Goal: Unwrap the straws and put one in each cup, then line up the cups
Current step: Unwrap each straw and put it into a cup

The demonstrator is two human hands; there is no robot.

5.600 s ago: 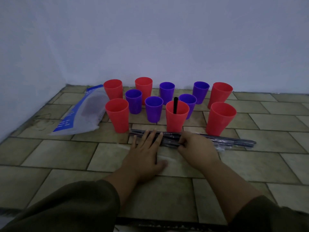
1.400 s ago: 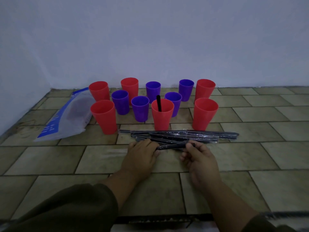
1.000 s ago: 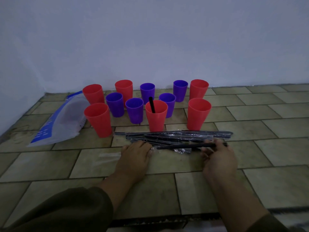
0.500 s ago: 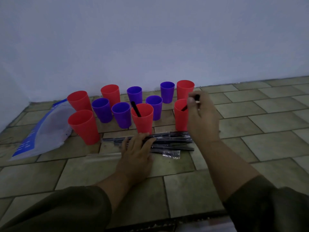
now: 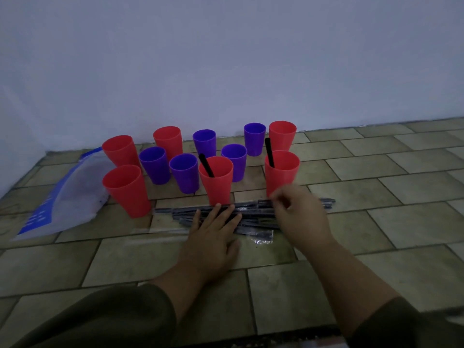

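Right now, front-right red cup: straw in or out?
In: a black straw stands tilted inside the front-right red cup, top end poking above its rim.

The red cups [image 5: 125, 189] and purple cups [image 5: 184, 173] behind the pile of wrapped straws [image 5: 256, 214] look like smooth moulded plastic, evenly coloured with only a faint sheen. The two bare straws [image 5: 206, 165] standing in cups behind the pile are black plastic, matt. The pile itself is dark straws in thin clear film that is glossy and crinkled, catching small glints. A flat strip of clear film [image 5: 160, 232] left of the pile shines faintly. The bag [image 5: 72, 197] further left of the pile is soft translucent plastic with blue print, wrinkled. The floor [image 5: 401, 222] under the pile is dull, stained tile with dark grout. The wall [image 5: 226, 59] behind is smooth matt paint. The sleeves [image 5: 113, 320] are dark matt cloth.
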